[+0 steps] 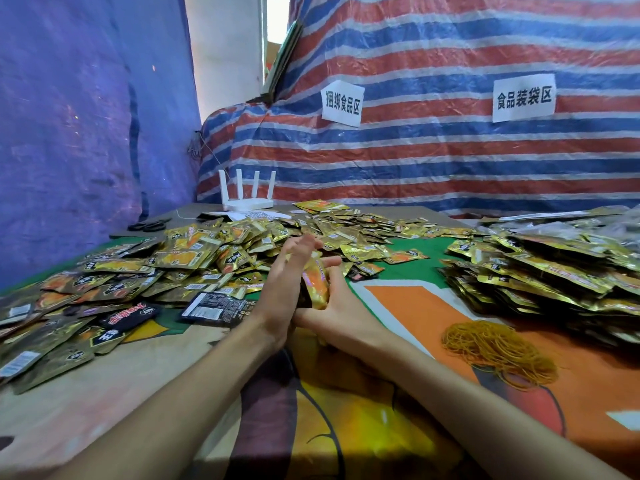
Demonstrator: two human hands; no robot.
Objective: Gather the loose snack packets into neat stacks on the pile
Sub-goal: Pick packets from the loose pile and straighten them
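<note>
snack packets (173, 258) are lying all over the left side and back of the table (398, 296) in the head view, loose and overlapping. a small bundle (316, 284) of them is standing on edge between the hands near the middle. the left hand (282, 285) is pressing flat against one side of the bundle with its fingers straight. the right hand (346, 313) is cupping the other side from below, thumb and fingers curling round it. so i'm guessing they're squaring up the edges right now, and the job is looking only partway done with so many packets lying loose. the pile (540, 271) of layered packets is sitting well apart on the right, with a tangle of rubber bands (498, 351) lying near it on the table. the next move is probably calling for a steady squeeze while carrying the bundle across to the pile, or the slick foil is going to fan out.
</note>
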